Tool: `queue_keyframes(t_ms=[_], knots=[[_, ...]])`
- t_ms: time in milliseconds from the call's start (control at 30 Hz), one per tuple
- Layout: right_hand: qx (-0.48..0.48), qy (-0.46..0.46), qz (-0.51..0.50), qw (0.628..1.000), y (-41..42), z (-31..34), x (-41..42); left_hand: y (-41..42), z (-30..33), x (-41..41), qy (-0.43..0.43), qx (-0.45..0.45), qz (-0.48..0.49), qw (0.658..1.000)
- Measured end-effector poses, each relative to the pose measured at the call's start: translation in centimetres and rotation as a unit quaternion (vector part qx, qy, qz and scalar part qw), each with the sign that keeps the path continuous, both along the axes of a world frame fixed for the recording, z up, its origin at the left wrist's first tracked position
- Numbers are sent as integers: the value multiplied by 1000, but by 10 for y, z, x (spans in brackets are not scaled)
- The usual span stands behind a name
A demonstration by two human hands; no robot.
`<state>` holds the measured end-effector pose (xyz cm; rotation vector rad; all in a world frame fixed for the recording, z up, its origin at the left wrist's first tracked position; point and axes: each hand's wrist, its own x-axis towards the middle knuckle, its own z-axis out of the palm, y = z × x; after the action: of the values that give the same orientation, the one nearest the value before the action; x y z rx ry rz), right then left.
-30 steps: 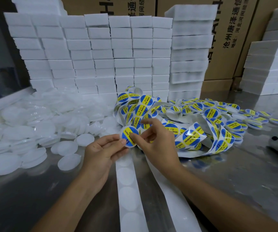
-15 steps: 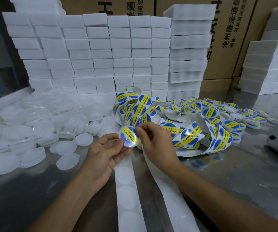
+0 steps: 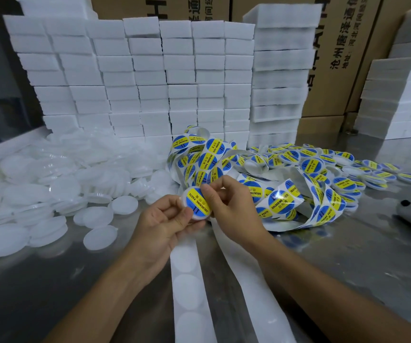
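pinching the seemingly light, stiff lid (image 3: 198,218) by its rim in my left fingers (image 3: 174,211); right fingers (image 3: 208,191) are pinching its thin, tacky label (image 3: 197,201) down.

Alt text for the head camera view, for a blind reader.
Left hand and right hand hold a round white plastic lid with a blue-and-yellow sticker over a steel table. Plain white lids pile left, stickered lids right, white foam blocks behind.

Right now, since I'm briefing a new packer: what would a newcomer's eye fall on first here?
The blue-and-yellow label strip tangled mid-table, just beyond the left hand and right hand, which together pinch a labelled lid. Behind it rises a wall of white blocks; plain white lids pile up at the left.
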<state>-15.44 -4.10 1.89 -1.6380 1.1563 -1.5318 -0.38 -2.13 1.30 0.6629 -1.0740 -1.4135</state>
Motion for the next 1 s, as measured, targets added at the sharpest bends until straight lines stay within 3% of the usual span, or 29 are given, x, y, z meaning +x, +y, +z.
queue_keyframes(t_ms=[167,300,533,733,867,1000], knots=[[36,-6,122,992,5,-5,5,-5,3,10,-1,25,65,998],[39,-5,105,994,7,-5,11,-6,1,9,-72,24,104,992],[30,18,158,987,9,-1,5,-3,5,8,-78,21,152,985],[28,22,139,990,6,-7,9,0,3,8,-136,4,164,977],[-2,-16,97,995,3,-4,4,-2,1,5,-107,1,108,988],[-18,32,98,995,4,-5,2,-5,0,8,-92,-1,139,986]])
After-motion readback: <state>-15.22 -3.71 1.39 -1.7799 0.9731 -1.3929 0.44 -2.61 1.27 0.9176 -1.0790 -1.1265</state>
